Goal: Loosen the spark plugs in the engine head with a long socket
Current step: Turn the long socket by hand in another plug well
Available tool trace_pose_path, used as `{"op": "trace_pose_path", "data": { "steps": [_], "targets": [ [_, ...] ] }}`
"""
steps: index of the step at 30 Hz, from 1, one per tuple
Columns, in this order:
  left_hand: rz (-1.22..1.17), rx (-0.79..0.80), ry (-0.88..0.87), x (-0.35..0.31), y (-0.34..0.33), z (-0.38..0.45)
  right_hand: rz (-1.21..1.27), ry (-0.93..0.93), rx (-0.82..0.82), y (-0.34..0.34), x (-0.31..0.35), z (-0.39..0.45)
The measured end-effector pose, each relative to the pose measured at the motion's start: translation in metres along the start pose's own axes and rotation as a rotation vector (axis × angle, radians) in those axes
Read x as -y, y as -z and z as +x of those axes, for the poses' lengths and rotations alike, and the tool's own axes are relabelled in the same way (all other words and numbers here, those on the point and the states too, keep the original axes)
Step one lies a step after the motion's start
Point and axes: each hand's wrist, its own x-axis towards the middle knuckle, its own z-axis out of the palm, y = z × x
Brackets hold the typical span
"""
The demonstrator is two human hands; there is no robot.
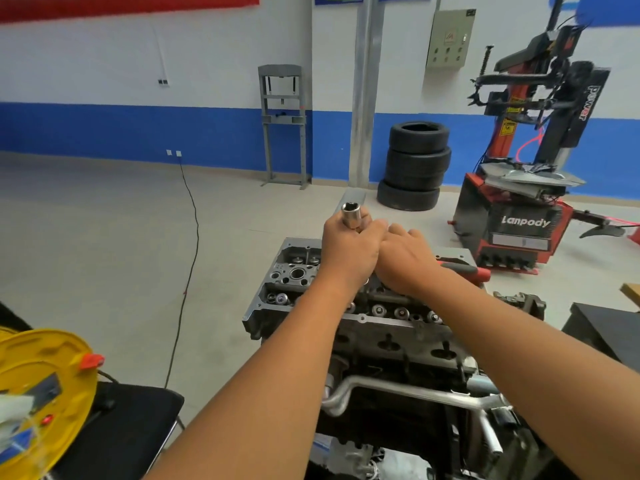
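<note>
the grey cast-metal engine head (349, 306) sits below both hands, on top of the engine. the left hand (346, 251) has its fingers curled round a long shiny chrome socket (350, 215), open end up. the right hand (405, 261) meets it, and i cannot tell whether its fingers grip anything. the red-and-black ratchet handle (464, 270) lies just behind. if the two hands are joining socket and tool and it seats badly, it could probably slip off.

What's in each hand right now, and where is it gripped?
Left hand grips the long socket by its lower end, open end up. Right hand meets it there; its own hold cannot be told.
</note>
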Motion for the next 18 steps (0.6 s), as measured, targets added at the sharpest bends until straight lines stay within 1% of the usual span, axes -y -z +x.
{"op": "trace_pose_path", "data": {
  "steps": [2,4,5,7,9,10,12,14,16,18],
  "targets": [
    [0.0,0.012,-0.005,0.001,0.0,0.0,0.088,-0.054,-0.009,0.002,-0.006,-0.005],
    [-0.037,0.014,-0.021,0.001,0.0,-0.001,0.268,-0.105,-0.07,0.008,-0.012,-0.011],
    [-0.071,0.029,-0.035,0.001,0.002,-0.002,0.433,-0.143,-0.143,0.011,-0.014,-0.014],
    [-0.107,0.118,-0.081,0.003,0.008,-0.006,0.864,-0.267,-0.333,0.018,-0.014,-0.023],
    [-0.032,0.236,-0.131,0.013,0.02,-0.01,1.241,-0.346,-0.461,0.026,-0.005,-0.036],
    [0.033,0.274,-0.147,0.021,0.028,-0.013,1.365,-0.339,-0.485,0.026,0.002,-0.042],
    [0.162,0.33,-0.155,0.035,0.043,-0.015,1.473,-0.282,-0.486,0.022,0.02,-0.053],
    [0.24,0.373,-0.143,0.044,0.051,-0.016,1.509,-0.237,-0.453,0.014,0.036,-0.057],
    [0.247,0.349,-0.157,0.052,0.052,-0.016,1.531,-0.213,-0.441,0.008,0.046,-0.057],
    [0.185,0.286,-0.229,0.063,0.05,-0.019,1.573,-0.223,-0.458,0.004,0.048,-0.057]
  ]
}}
